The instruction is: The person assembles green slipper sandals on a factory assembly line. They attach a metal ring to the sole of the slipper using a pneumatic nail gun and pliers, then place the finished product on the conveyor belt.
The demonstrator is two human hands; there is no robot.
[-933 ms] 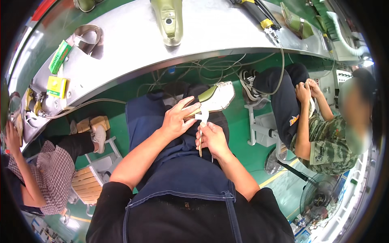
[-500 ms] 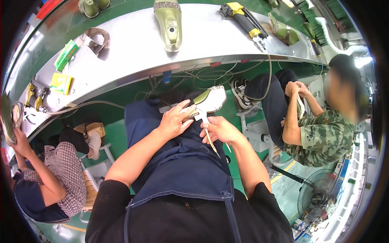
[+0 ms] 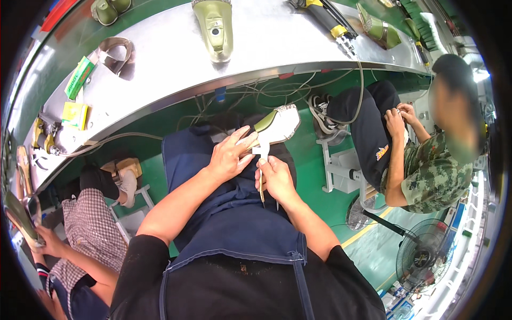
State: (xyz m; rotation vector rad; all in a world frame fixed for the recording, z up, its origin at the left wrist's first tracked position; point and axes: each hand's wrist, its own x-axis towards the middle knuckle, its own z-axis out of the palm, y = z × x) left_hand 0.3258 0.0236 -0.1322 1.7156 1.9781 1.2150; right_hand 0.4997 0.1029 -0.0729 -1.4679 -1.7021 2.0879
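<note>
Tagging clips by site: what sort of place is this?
Probably a shoe workshop or factory line: a green shoe last on the metal bench, an unfinished-looking shoe in the left hand, and a co-worker seated nearby.

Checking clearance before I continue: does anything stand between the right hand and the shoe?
Only a white strip, running from the shoe down to the right hand; nothing else visible stands between them. The left hand grips the shoe to the strip's left.

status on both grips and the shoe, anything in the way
Left grip holding green-and-white shoe. Right grip pinching white strip. Nothing visibly in the way.
</note>
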